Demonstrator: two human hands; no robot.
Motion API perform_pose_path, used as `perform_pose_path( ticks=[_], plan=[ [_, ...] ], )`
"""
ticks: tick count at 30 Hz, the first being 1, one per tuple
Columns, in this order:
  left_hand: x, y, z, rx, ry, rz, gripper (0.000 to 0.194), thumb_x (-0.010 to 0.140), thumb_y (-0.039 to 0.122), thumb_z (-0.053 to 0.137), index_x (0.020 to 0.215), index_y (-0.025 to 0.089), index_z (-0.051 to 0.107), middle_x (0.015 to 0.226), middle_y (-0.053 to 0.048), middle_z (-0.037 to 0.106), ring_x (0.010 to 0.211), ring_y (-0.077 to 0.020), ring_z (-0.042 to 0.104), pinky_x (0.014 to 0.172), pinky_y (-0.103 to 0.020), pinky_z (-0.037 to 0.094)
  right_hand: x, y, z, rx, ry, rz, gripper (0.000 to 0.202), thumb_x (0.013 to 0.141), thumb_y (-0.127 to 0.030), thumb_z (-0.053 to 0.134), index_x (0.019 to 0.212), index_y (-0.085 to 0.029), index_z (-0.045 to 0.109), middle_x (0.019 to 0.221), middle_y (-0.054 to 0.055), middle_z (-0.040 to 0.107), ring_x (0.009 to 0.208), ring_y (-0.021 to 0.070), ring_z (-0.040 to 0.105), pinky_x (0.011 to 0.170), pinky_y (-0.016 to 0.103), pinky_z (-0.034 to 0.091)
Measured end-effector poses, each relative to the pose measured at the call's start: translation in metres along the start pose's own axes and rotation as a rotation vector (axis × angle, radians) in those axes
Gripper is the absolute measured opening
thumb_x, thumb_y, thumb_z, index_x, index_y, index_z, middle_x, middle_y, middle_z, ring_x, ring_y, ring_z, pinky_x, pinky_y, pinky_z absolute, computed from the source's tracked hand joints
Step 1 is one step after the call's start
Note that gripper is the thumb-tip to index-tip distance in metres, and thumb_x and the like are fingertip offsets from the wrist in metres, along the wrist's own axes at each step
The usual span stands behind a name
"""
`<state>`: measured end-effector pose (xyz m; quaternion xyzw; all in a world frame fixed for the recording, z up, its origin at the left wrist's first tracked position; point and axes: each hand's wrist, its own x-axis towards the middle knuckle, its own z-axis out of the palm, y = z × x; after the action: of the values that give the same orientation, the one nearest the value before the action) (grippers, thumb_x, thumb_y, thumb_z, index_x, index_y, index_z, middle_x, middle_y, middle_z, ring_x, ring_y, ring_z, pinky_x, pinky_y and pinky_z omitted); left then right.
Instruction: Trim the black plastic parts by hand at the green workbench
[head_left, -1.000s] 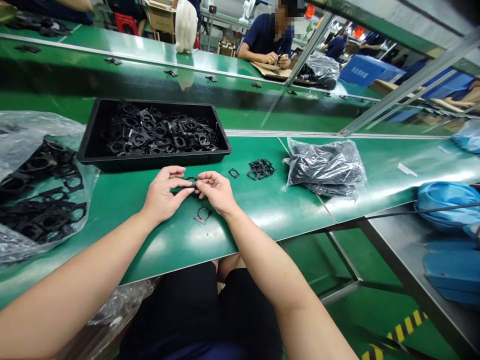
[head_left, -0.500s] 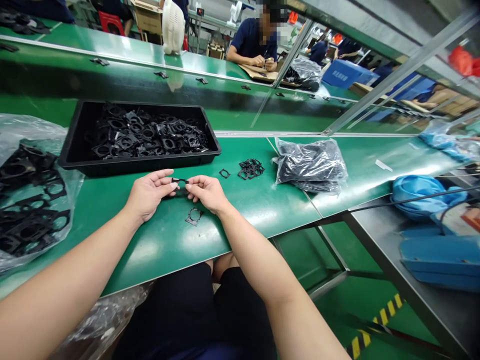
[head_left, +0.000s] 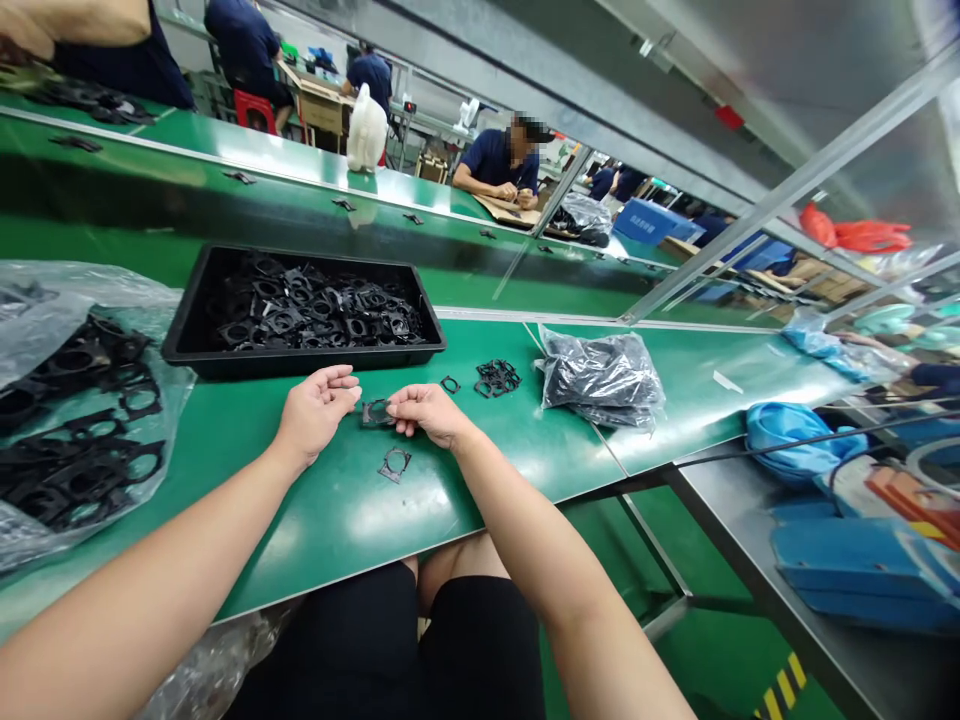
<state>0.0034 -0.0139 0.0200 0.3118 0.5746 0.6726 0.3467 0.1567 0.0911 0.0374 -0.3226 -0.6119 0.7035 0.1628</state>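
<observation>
In the head view my right hand [head_left: 427,412] pinches a thin black plastic frame with a round opening [head_left: 367,414] by its right side. My left hand [head_left: 316,412] is just left of that frame, fingers loosely bent, with nothing visible in them and a small gap to the part. Below the hands a similar black frame [head_left: 390,472] lies flat on the green table. A single small black ring [head_left: 450,384] rests beyond my right hand, beside a little pile of black rings [head_left: 497,378].
A black tray [head_left: 300,366] full of black frames stands behind my hands. An open plastic bag of frames [head_left: 82,440] lies left, a closed clear bag of dark parts [head_left: 604,380] right. A conveyor [head_left: 300,215] carrying small black pieces runs beyond; a co-worker [head_left: 499,165] sits across it.
My left hand has let go of the frame, which now stays in my right hand, turned more face-on. The camera view has tilted up, so the table contents appear lower.
</observation>
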Motion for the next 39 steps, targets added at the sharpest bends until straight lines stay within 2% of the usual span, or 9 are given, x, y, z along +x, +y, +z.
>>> perform_pose_path(
  ticks=[3, 7, 11, 15, 18, 22, 26, 32, 39],
  plan=[
    [0.003, -0.001, -0.001, 0.028, 0.098, 0.044, 0.047, 0.065, 0.031, 0.071, 0.106, 0.012, 0.06, 0.093, -0.006, 0.065, 0.073, -0.0126, 0.06, 0.061, -0.025, 0.049, 0.007, -0.033, -0.004, -0.062, 0.049, -0.027, 0.023, 0.058, -0.025, 0.077, 0.068, -0.012, 0.061, 0.054, -0.001, 0.062, 0.042, 0.0068, 0.053, 0.037, 0.016, 0.04],
    [0.003, 0.0, -0.002, 0.056, 0.09, 0.017, 0.046, 0.065, 0.036, 0.07, 0.104, 0.013, 0.061, 0.086, -0.004, 0.064, 0.069, -0.0122, 0.059, 0.059, -0.024, 0.046, 0.02, -0.071, 0.004, 0.07, 0.25, -0.263, 0.024, 0.074, -0.036, 0.067, 0.088, -0.017, 0.061, 0.082, 0.002, 0.068, 0.054, 0.0057, 0.058, 0.048, 0.017, 0.046],
    [0.002, -0.001, -0.003, 0.091, 0.048, -0.009, 0.048, 0.065, 0.04, 0.07, 0.104, 0.013, 0.061, 0.084, -0.004, 0.064, 0.067, -0.0122, 0.058, 0.061, -0.025, 0.047, 0.018, -0.056, 0.017, -0.291, 0.406, -0.296, 0.024, 0.079, -0.036, 0.061, 0.094, -0.017, 0.063, 0.075, 0.0, 0.065, 0.052, 0.0067, 0.052, 0.052, 0.021, 0.044],
    [0.003, -0.002, -0.004, 0.132, 0.026, -0.019, 0.049, 0.064, 0.044, 0.07, 0.103, 0.013, 0.062, 0.08, -0.003, 0.063, 0.068, -0.0137, 0.059, 0.063, -0.027, 0.048, -0.014, -0.014, 0.012, -0.807, 0.172, -0.402, 0.023, 0.074, -0.035, 0.068, 0.09, -0.018, 0.068, 0.079, 0.001, 0.065, 0.073, 0.012, 0.058, 0.072, 0.025, 0.046],
    [0.003, -0.003, -0.003, 0.161, 0.01, -0.031, 0.049, 0.064, 0.045, 0.07, 0.101, 0.014, 0.062, 0.08, -0.003, 0.063, 0.069, -0.0147, 0.059, 0.064, -0.027, 0.048, -0.042, 0.01, 0.0, -0.946, -0.045, -0.522, 0.042, 0.071, -0.042, 0.071, 0.105, -0.017, 0.066, 0.093, 0.005, 0.063, 0.086, 0.0154, 0.058, 0.079, 0.027, 0.046],
    [0.002, -0.004, -0.002, 0.194, -0.001, -0.047, 0.05, 0.063, 0.046, 0.07, 0.102, 0.016, 0.062, 0.08, -0.002, 0.062, 0.07, -0.0145, 0.059, 0.064, -0.027, 0.048, -0.059, 0.026, -0.007, -1.052, -0.106, -0.66, 0.045, 0.076, -0.048, 0.067, 0.109, -0.017, 0.064, 0.106, 0.008, 0.06, 0.099, 0.0174, 0.055, 0.089, 0.029, 0.043],
    [0.003, -0.008, -0.005, 0.232, -0.003, -0.043, 0.05, 0.064, 0.047, 0.07, 0.103, 0.018, 0.061, 0.081, -0.002, 0.062, 0.07, -0.0142, 0.059, 0.065, -0.026, 0.049, -0.059, 0.029, -0.004, -1.064, -0.054, -0.608, 0.037, 0.08, -0.05, 0.062, 0.1, -0.019, 0.063, 0.099, 0.005, 0.061, 0.094, 0.0153, 0.056, 0.083, 0.025, 0.045],
    [-0.006, -0.014, -0.006, 0.428, -0.081, 0.026, 0.051, 0.068, 0.053, 0.064, 0.106, 0.019, 0.061, 0.088, -0.004, 0.065, 0.079, -0.0185, 0.062, 0.077, -0.033, 0.052, -0.058, 0.027, 0.001, -1.176, 0.09, -0.503, 0.044, 0.084, -0.054, 0.054, 0.115, -0.023, 0.058, 0.106, 0.005, 0.057, 0.096, 0.0172, 0.056, 0.083, 0.029, 0.045],
    [-0.033, -0.009, 0.011, 0.923, -0.424, 0.445, 0.054, 0.066, 0.057, 0.067, 0.108, 0.023, 0.064, 0.112, -0.01, 0.064, 0.106, -0.029, 0.055, 0.095, -0.044, 0.042, -0.051, 0.027, 0.006, -1.125, 0.308, -0.284, 0.043, 0.084, -0.06, 0.046, 0.094, -0.024, 0.067, 0.095, 0.004, 0.061, 0.088, 0.0168, 0.058, 0.077, 0.028, 0.045]
  ],
)
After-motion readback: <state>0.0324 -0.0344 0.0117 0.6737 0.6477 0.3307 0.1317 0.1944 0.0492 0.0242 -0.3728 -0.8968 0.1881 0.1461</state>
